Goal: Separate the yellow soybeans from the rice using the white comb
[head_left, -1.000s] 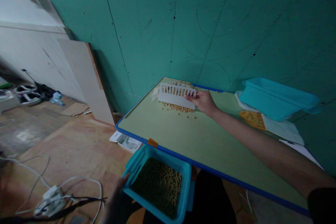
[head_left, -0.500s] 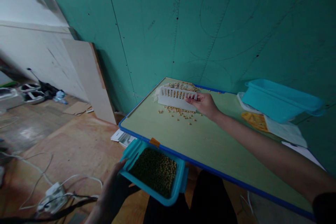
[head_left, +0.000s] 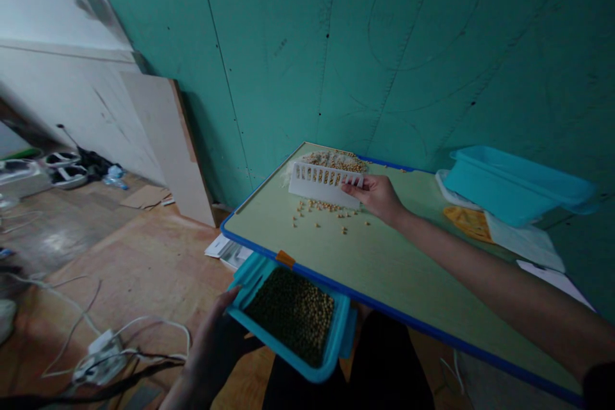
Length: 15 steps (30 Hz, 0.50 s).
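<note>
My right hand (head_left: 377,198) pinches the right end of a white slotted plastic strip (head_left: 323,191), which stands on edge on the pale green tabletop (head_left: 384,256). Yellow soybeans (head_left: 331,159) lie heaped behind the strip beside some clear plastic film, and loose ones are scattered in front of it. Below the table's front edge, my left hand (head_left: 223,327) grips the left side of a blue plastic container (head_left: 314,373). Inside it are soybeans (head_left: 317,320) on the right and dark green beans (head_left: 276,301) on the left.
A larger blue bin (head_left: 519,182) stands at the back right, near a yellow-and-white cloth (head_left: 471,224). Orange tape (head_left: 285,259) marks the table's front edge. A power strip (head_left: 103,355) with cables lies on the floor at left. A green wall (head_left: 288,45) borders the table.
The loose soybeans in front of the strip have shifted and spread slightly. The blue container sits a little further right in the view. Both hands keep their grips.
</note>
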{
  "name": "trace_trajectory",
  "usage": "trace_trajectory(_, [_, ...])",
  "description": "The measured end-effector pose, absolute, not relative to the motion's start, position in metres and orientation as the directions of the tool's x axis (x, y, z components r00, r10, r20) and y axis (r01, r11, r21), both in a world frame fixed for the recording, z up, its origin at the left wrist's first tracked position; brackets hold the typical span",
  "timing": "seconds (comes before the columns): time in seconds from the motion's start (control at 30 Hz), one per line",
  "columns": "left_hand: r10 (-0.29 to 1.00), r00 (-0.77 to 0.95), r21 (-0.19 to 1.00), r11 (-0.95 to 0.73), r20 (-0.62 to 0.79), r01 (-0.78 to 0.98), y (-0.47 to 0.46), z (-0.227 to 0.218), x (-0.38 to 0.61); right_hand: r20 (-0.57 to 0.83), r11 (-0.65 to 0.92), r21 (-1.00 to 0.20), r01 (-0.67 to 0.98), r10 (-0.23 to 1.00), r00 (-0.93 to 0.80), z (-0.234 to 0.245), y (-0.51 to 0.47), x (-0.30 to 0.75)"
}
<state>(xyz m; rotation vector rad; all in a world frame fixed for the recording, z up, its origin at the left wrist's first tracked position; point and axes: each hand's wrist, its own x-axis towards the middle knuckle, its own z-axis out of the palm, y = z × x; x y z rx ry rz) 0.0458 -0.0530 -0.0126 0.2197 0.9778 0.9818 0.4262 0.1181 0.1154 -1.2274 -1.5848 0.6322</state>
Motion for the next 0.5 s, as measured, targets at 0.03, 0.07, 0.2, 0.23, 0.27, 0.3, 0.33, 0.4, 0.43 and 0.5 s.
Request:
trace_trajectory(0.03, [0.781,0.167,0.576,0.569,-0.601,-0.587,-0.054,-0.009,0.049,0.381,0.348,-0.847,0.402,0.924,0.003,0.115,0.116,0.426])
trace_trajectory(0.07, [0.782,0.154,0.590,0.569,-0.604,-0.574,-0.055,-0.005,0.053,0.375,0.344,-0.848,0.402,0.927,-0.002,0.115,0.115,0.425])
trace_trajectory(0.2, [0.777,0.165,0.587,0.579,-0.607,-0.566,-0.057,0.008,0.062,0.362,0.335,-0.848,0.411,0.932,-0.013,0.115,0.110,0.422])
trace_trajectory(0.23, [0.777,0.170,0.580,0.578,-0.606,-0.574,-0.057,0.010,0.063,0.367,0.339,-0.847,0.409,0.930,-0.011,0.115,0.110,0.420])
trace_trajectory(0.27, [0.777,0.175,0.573,0.577,-0.605,-0.581,-0.057,0.011,0.063,0.373,0.345,-0.847,0.404,0.928,-0.011,0.115,0.109,0.419])
trace_trajectory(0.3, [0.777,0.180,0.569,0.577,-0.603,-0.585,-0.058,0.012,0.064,0.376,0.350,-0.848,0.399,0.927,-0.015,0.115,0.108,0.418])
trace_trajectory(0.33, [0.777,0.184,0.567,0.578,-0.602,-0.586,-0.058,0.012,0.064,0.376,0.353,-0.848,0.394,0.926,-0.021,0.116,0.107,0.417])
trace_trajectory(0.4, [0.778,0.195,0.567,0.582,-0.598,-0.583,-0.058,0.011,0.065,0.373,0.357,-0.849,0.389,0.927,-0.037,0.116,0.104,0.415])
trace_trajectory(0.43, [0.779,0.201,0.568,0.583,-0.594,-0.580,-0.058,0.010,0.065,0.372,0.359,-0.850,0.385,0.927,-0.043,0.117,0.103,0.414])
trace_trajectory(0.5, [0.787,0.218,0.575,0.581,-0.578,-0.576,-0.059,0.008,0.063,0.374,0.362,-0.853,0.376,0.927,-0.044,0.117,0.099,0.412])
